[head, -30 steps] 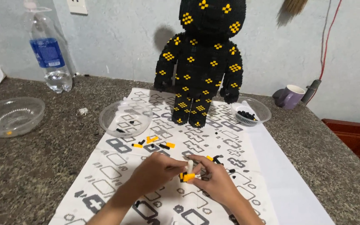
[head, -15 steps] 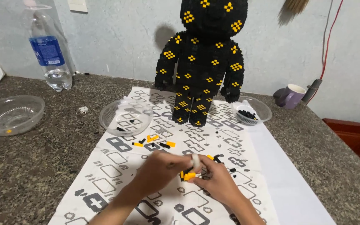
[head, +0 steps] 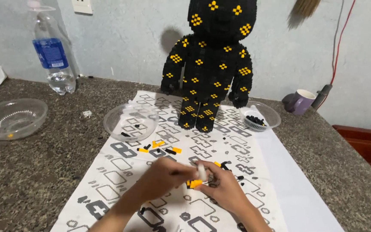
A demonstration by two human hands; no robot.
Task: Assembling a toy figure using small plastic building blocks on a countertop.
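Orange-and-black brick piece sits pinched between the fingers of both hands. Left hand and right hand close on it equally, its long axis running left-right.

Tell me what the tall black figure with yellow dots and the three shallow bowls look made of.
Tall black figure with yellow dots: likely small matte plastic bricks; its surface is studded and stepped. Three shallow clear bowls: thin, glossy, see-through, probably plastic.

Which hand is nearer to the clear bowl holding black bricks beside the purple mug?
Right. The right hand lies below and left of that bowl; the left hand is farther left, past the yellow-and-black piece both hands hold.
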